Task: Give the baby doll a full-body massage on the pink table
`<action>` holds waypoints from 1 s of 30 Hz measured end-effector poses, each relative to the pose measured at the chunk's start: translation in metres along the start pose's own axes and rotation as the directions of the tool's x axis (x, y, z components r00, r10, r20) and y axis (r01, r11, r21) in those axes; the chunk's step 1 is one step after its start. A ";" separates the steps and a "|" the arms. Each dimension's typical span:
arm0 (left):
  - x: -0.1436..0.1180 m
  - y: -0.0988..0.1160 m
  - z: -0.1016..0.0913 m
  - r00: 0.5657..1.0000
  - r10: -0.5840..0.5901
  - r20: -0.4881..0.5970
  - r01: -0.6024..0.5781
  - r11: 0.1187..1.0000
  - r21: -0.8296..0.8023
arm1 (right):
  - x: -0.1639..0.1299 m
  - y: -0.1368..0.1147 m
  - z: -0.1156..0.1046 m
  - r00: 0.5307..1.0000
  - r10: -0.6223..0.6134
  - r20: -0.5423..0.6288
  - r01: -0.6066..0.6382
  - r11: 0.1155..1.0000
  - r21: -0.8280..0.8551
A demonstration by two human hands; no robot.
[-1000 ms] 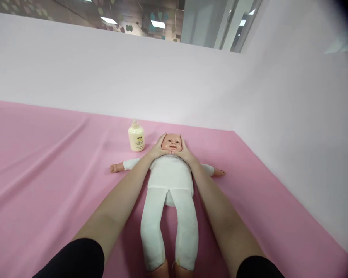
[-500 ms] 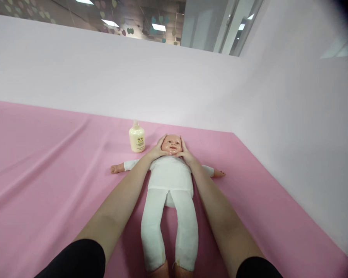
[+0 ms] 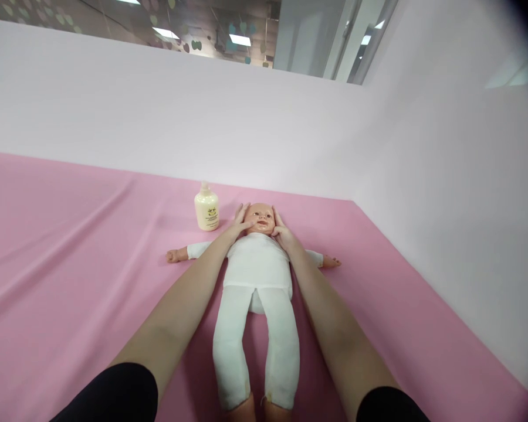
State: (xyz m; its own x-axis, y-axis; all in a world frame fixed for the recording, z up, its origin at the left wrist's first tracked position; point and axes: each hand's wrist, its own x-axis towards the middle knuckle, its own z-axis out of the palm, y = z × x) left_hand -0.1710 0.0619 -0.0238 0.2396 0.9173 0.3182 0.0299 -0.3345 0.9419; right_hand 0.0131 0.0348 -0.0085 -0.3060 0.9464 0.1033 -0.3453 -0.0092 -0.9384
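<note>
A baby doll in white clothes lies on its back on the pink sheet, arms spread, head pointing away from me. My left hand rests against the left side of the doll's head, thumb on the cheek. My right hand lies against the right side of the head, fingers up along the temple. Both hands cup the head with fingers spread, not clenched.
A small cream lotion bottle stands upright just left of the doll's head, close to my left hand. White walls close the sheet at the back and along the right side.
My left thumb has slid inward over the doll's cheek toward the mouth. My right hand has shifted slightly outward along the head. The doll and bottle stay in place.
</note>
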 end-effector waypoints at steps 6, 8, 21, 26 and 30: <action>-0.004 0.002 0.000 0.997 0.048 -0.062 -0.031 0.970 0.241 | 0.005 0.008 -0.009 1.000 -0.028 -0.003 0.027 0.997 -0.069; -0.005 0.001 -0.001 0.999 0.029 -0.037 -0.021 0.977 0.211 | 0.006 0.011 -0.012 1.000 -0.025 0.007 0.026 0.996 -0.087; -0.009 0.006 -0.003 0.993 -0.086 0.085 0.085 0.996 0.006 | 0.006 0.011 -0.012 0.999 -0.028 0.026 0.033 0.980 -0.197; -0.008 0.008 -0.004 0.978 -0.164 0.126 0.181 0.975 -0.129 | 0.008 0.014 -0.014 1.000 -0.007 -0.002 0.007 0.994 -0.113; -0.006 0.009 -0.002 0.965 -0.174 0.194 0.225 0.932 -0.283 | 0.007 0.013 -0.012 1.000 -0.004 -0.019 0.003 0.999 -0.048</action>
State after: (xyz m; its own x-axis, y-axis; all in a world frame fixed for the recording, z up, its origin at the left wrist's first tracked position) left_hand -0.1744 0.0544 -0.0171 0.4144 0.9019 0.1221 -0.1925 -0.0442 0.9803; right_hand 0.0169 0.0450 -0.0239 -0.2875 0.9525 0.1002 -0.3034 0.0087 -0.9528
